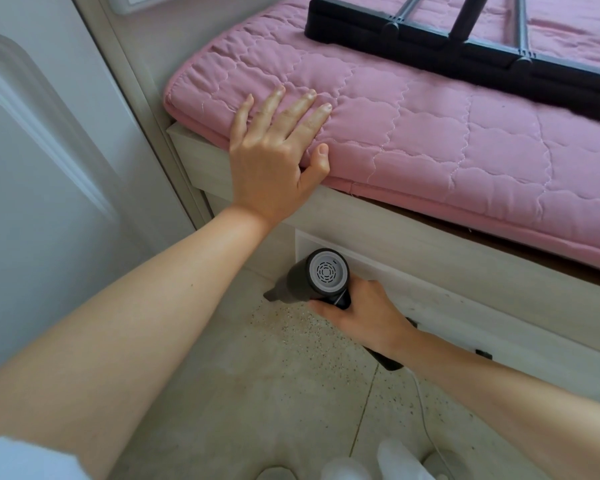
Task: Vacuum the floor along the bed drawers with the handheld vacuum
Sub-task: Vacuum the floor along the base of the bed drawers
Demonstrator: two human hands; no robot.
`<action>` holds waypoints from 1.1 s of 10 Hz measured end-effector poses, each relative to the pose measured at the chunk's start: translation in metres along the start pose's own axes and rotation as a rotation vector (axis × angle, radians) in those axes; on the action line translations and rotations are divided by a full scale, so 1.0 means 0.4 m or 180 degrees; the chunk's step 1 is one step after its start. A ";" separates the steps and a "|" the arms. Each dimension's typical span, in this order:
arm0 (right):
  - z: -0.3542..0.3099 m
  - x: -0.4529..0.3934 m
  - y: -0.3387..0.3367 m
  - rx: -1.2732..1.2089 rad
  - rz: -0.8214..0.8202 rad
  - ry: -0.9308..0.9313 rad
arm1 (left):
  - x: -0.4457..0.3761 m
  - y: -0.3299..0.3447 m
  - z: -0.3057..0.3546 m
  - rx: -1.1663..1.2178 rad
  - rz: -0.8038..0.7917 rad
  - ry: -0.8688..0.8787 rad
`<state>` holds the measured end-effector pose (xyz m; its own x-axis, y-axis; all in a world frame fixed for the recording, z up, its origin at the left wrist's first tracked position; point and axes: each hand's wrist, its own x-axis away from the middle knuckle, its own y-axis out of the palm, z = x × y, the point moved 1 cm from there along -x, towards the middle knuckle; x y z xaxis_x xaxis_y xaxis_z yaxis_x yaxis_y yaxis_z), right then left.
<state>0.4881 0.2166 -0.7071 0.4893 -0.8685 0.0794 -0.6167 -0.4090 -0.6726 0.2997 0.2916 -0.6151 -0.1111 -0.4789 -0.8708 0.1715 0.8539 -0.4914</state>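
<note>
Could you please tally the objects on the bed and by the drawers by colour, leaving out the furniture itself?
Black: 2, the black handheld vacuum gripped by the right hand, and the wide black broom head.
Pink: 1, the quilted pink mattress pad under the left hand.
Total: 3

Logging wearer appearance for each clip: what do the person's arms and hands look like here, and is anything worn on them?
Both forearms are bare from elbow to wrist. The left hand and right hand wear no gloves, and no rings, watch or bracelet show. Fingernails look short and unpainted. A bit of white fabric, probably a short sleeve or shirt, shows at the lower left by the left upper arm.
</note>
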 end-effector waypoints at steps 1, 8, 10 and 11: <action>-0.003 0.002 0.003 -0.0042 -0.0054 -0.0011 | 0.001 0.001 0.000 -0.0009 0.0008 -0.0002; -0.027 0.005 0.026 -0.0189 -0.0222 -0.0064 | 0.001 0.004 0.000 -0.0007 0.0064 -0.0013; -0.023 0.015 0.022 -0.0165 -0.0367 -0.0046 | 0.002 0.004 0.001 0.0014 0.0081 -0.0036; -0.023 0.020 0.020 -0.0137 -0.0340 -0.0065 | 0.001 0.006 0.001 0.0015 0.0081 -0.0035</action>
<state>0.4814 0.2036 -0.7053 0.5660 -0.8135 0.1336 -0.5861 -0.5111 -0.6287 0.3003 0.2932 -0.6167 -0.0959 -0.4591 -0.8832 0.1787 0.8649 -0.4690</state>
